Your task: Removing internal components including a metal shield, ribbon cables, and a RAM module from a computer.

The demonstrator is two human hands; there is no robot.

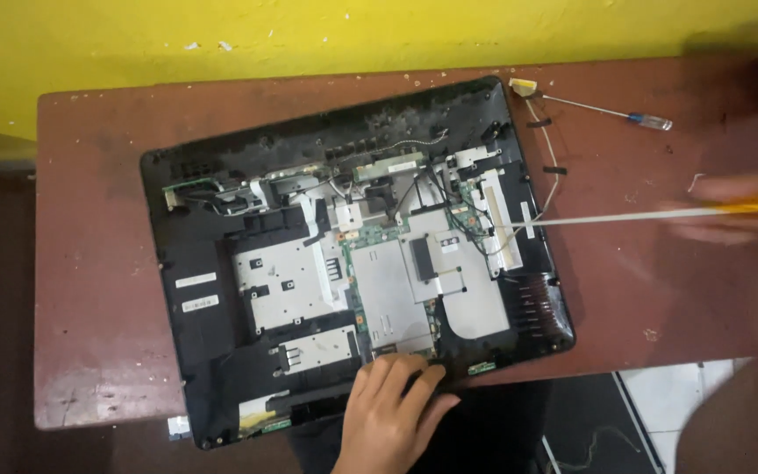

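Resting flat, left hand (394, 412) presses black computer casing (195, 263); blurred right hand (730, 211) grips long screwdriver (607, 216).

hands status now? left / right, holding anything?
Left hand: open, fingers flat on the near edge of the opened computer chassis, holding nothing.
Right hand: motion-blurred, closed around a long screwdriver.

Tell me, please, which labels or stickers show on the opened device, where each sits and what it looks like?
Upper label: left part of the black casing, a narrow white strip, slightly tilted.
Lower label: just below the first, same white strip shape.
Small sticker: on the silver metal plate near the middle, white and rectangular.
No packages, signs or lit screens show.
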